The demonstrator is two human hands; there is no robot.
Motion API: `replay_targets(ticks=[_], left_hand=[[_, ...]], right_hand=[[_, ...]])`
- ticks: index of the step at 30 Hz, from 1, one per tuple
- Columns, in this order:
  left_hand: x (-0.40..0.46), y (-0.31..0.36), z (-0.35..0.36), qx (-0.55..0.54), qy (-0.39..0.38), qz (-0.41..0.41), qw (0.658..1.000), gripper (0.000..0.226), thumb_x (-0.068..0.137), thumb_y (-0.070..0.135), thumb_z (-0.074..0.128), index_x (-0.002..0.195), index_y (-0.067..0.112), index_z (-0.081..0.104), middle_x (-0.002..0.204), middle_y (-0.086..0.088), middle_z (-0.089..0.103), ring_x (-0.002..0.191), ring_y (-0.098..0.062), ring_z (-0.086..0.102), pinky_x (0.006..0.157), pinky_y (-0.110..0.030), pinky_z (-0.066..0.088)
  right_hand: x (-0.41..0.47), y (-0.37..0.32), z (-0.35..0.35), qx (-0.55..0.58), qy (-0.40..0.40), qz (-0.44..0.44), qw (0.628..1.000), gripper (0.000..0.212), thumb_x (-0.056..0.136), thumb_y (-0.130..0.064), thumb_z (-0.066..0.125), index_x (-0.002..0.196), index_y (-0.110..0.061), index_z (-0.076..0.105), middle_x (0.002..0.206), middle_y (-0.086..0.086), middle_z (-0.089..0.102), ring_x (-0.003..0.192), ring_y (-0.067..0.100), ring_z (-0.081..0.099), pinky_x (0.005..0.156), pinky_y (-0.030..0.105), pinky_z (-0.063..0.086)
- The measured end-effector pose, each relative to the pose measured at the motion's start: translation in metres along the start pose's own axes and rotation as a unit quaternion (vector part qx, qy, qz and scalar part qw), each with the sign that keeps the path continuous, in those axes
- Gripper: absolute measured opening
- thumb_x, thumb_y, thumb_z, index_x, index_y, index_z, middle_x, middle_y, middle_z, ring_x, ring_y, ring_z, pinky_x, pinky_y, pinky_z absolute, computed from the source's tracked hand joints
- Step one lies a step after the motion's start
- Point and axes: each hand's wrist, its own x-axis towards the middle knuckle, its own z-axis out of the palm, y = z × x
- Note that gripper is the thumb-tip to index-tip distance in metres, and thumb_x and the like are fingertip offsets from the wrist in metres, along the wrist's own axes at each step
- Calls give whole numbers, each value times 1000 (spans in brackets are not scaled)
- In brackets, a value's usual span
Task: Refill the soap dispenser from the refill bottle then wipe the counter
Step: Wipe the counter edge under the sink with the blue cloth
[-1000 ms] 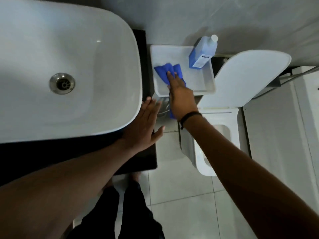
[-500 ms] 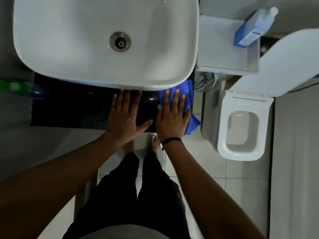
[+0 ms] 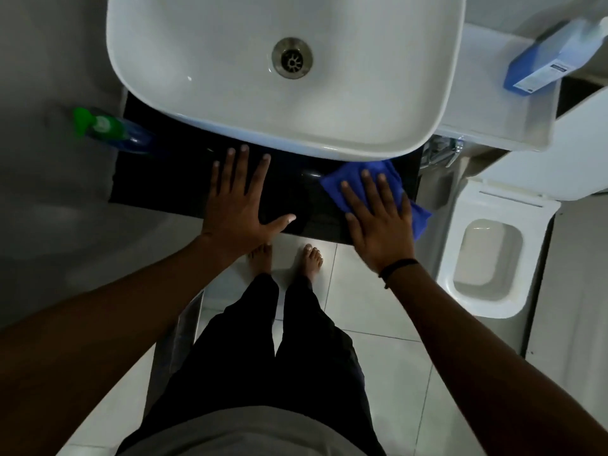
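Hands flat, fingers spread: left hand (image 3: pixel 238 205) on black counter (image 3: pixel 171 182), right hand (image 3: pixel 378 222) pressing blue cloth (image 3: pixel 353 177).

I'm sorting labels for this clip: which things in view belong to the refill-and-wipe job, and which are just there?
Belongs to the job:
- blue cloth under the flat right hand
- black counter, left hand resting on it
- blue refill bottle on the white tray
- green-topped bottle, possibly the dispenser

Just there:
- sink basin
- toilet
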Motion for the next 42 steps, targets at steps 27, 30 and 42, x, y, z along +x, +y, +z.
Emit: replay_targets(ticks=[27, 30, 42], left_hand=[[-59, -72, -8, 13, 3, -141, 990, 120, 86, 97, 35, 171, 16, 10, 177, -19, 5, 164, -40, 3, 132, -59, 4], [-64, -72, -9, 9, 2, -152, 988, 119, 87, 95, 36, 170, 14, 12, 177, -21, 6, 164, -40, 4, 132, -57, 2], [-67, -77, -4, -4, 37, -148, 988, 90, 104, 69, 31, 169, 9, 15, 176, -23, 11, 164, -41, 8, 133, -55, 5]], right_hand=[[20, -41, 8, -8, 39, 233, 972, 61, 104, -43, 24, 163, -35, 10, 172, 5, 10, 159, 28, 9, 123, 57, 12], [37, -105, 13, 17, 59, 342, 938, 62, 104, -44, 22, 164, -31, 10, 172, 6, 7, 159, 29, 9, 123, 59, 15], [73, -250, 32, 74, 48, 172, 981, 66, 103, -45, 26, 164, -28, 9, 172, 7, 6, 159, 28, 4, 124, 53, 5]])
